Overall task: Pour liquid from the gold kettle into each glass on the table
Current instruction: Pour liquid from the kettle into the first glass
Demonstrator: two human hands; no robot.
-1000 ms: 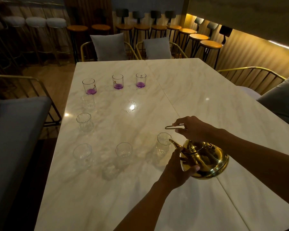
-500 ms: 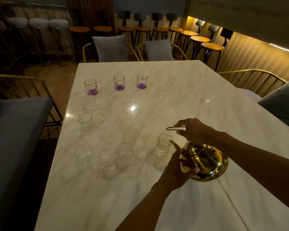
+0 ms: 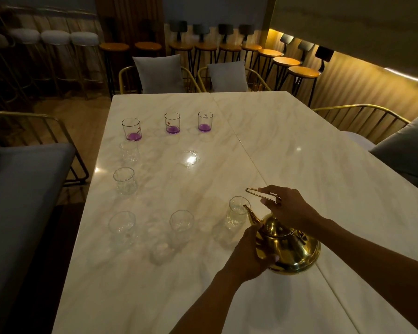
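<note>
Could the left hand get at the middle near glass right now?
Probably not yet: the left hand is pressed against the kettle, steadying it. The glass itself stands in the open on the table, with nothing blocking it.

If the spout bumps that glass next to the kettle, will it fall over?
Probably it could: the glass looks narrow and tall, with little visible inside. The marble table looks glossy, so it might slide first. Being glass, it may chip.

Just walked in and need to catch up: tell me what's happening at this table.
A person tips a shiny gold metal kettle, right hand on its handle, left hand against its body. Its spout sits at the rim of the nearest clear faceted glass. Three straight glasses with purple liquid stand across the white marble table.
</note>
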